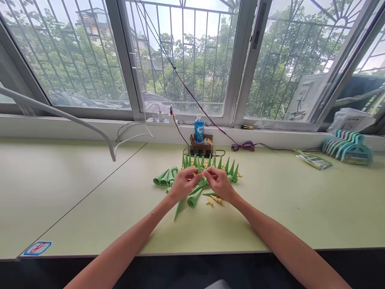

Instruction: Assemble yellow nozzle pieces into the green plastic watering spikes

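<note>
- Currently, the left hand [184,182] has fingers drawn in at an upright green cone [199,166]; whether it grips the cone, I cannot tell.
- The right hand [219,182] is pinched just beside; its contents are indiscernible.
- Loose cones [195,198] and yellow fittings [209,201] lie nearby on the table [279,192].
- Standing cones [236,171] line up behind.
</note>
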Motion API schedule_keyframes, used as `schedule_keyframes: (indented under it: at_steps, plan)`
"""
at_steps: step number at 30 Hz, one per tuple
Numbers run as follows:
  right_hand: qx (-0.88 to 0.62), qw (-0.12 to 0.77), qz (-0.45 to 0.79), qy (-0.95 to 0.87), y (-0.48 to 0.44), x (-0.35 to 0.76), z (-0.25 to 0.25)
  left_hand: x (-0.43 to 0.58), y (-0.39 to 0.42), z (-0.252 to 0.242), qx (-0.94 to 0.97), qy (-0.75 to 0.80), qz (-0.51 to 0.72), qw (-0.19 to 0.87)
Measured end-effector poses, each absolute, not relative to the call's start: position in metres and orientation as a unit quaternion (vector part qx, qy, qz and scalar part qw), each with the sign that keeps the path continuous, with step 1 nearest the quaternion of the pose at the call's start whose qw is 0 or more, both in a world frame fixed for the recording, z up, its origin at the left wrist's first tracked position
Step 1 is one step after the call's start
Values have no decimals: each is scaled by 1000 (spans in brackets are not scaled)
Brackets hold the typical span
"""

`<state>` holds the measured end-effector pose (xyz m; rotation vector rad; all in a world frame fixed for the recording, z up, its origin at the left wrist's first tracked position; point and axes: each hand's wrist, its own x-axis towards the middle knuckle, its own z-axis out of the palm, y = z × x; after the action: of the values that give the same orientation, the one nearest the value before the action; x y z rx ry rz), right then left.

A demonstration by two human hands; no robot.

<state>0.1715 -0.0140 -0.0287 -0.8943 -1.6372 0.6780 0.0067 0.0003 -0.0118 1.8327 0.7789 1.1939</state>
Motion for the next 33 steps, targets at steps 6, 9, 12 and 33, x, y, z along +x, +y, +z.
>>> schedule_keyframes:
  at_steps: [6,9,12,33]
  plan:
    - [-381,559,350,-648,-10,172,-32,7,1,-18,803,275,499,176]
    - [-384,562,360,-638,-10,172,-31,7,0,-19,815,253,508,117]
    - [-401,564,340,-637,-9,173,-30,8,-3,-18,821,240,505,117]
    - [-454,580,211,-642,-8,179,-31,13,-7,-10,770,296,478,301]
